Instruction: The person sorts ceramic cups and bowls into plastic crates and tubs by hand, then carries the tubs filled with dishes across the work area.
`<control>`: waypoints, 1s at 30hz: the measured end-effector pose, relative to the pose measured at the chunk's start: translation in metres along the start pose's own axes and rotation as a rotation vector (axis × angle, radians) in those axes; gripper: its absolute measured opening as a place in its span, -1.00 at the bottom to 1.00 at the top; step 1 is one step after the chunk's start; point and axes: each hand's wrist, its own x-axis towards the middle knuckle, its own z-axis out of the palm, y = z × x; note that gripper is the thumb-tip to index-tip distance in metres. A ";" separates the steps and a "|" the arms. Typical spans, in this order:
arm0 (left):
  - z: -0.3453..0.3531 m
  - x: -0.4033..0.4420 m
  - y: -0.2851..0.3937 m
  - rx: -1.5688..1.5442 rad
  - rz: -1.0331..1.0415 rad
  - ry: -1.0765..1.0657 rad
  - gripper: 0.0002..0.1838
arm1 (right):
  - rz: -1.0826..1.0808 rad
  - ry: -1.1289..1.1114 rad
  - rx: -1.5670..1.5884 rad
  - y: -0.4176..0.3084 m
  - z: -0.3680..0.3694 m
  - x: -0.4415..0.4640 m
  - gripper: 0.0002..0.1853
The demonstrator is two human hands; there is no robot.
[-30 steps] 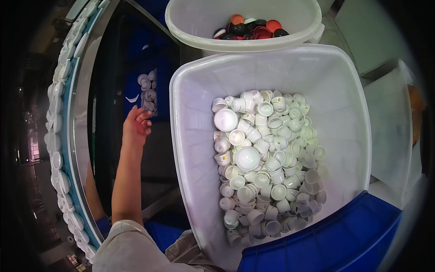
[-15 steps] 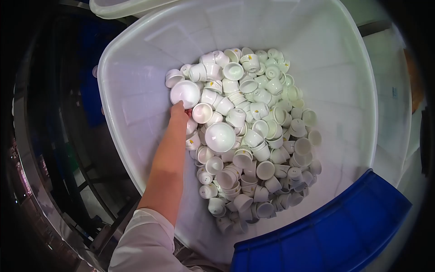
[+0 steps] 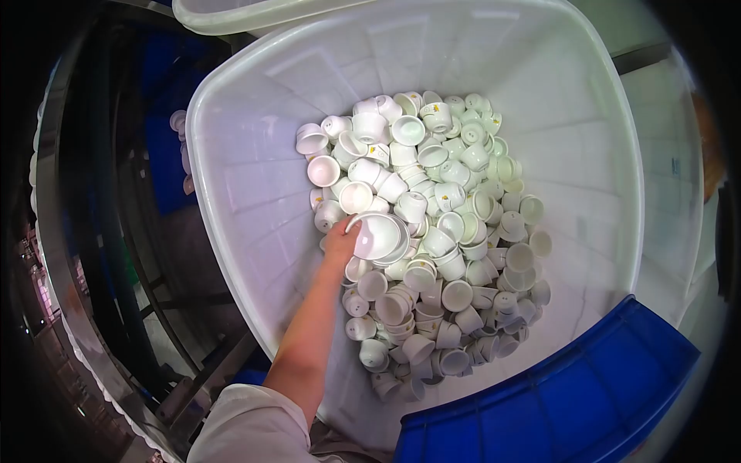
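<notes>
My left hand (image 3: pixel 340 239) reaches down into a big white bin and is closed on the rim of a wide white bowl (image 3: pixel 375 234). That bowl sits over a second wide bowl (image 3: pixel 402 248), whose edge shows along its right side. Whether the two are fully nested I cannot tell. All around lie small white cups (image 3: pixel 450 196) in a heap, some upright, some tipped or upside down, a few with a yellow print. Just above my hand one cup (image 3: pixel 356 197) faces up. My right hand is out of view.
The tall bin wall (image 3: pixel 255 177) rings the heap. At the lower right a blue plastic tray (image 3: pixel 556 386) overlaps the bin's edge. Another white bin rim (image 3: pixel 231 21) shows at the top. Left of the bin stand a dark metal frame and a blue surface (image 3: pixel 164 154) with several white pieces.
My left hand has moved right and toward me, carrying the wide bowl from the heap's left edge onto the other wide bowl. Cups formerly under it now show. The view has shifted slightly.
</notes>
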 end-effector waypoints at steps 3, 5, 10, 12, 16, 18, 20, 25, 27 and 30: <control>0.022 -0.003 0.021 0.296 0.205 -0.033 -0.57 | 0.006 0.002 -0.001 0.003 0.001 0.000 -0.49; 0.026 0.007 0.017 0.451 0.209 -0.065 -0.53 | 0.010 0.004 -0.001 0.005 0.001 0.002 -0.49; 0.053 -0.002 0.008 0.140 0.135 -0.052 -0.60 | 0.016 0.009 -0.003 0.009 0.004 0.006 -0.50; 0.057 -0.005 0.008 0.080 0.197 -0.017 -0.70 | 0.019 0.017 0.000 0.011 0.005 0.007 -0.50; 0.017 0.005 0.053 0.080 0.316 0.136 -0.67 | 0.030 0.023 -0.001 0.012 0.006 0.008 -0.50; -0.006 0.034 0.061 0.257 0.345 0.199 -0.69 | 0.033 0.030 0.000 0.014 0.007 0.008 -0.51; -0.013 0.066 0.056 0.295 0.190 0.077 -0.70 | 0.038 0.034 -0.002 0.015 0.007 0.006 -0.51; 0.007 0.086 0.042 0.330 0.362 -0.111 -0.73 | 0.037 0.034 -0.021 0.015 0.012 0.009 -0.51; 0.016 0.067 0.043 0.394 0.442 0.056 -0.74 | 0.033 0.036 -0.030 0.013 0.014 0.011 -0.52; 0.015 0.029 0.054 0.409 0.476 0.175 -0.73 | 0.031 0.027 -0.039 0.013 0.014 0.014 -0.52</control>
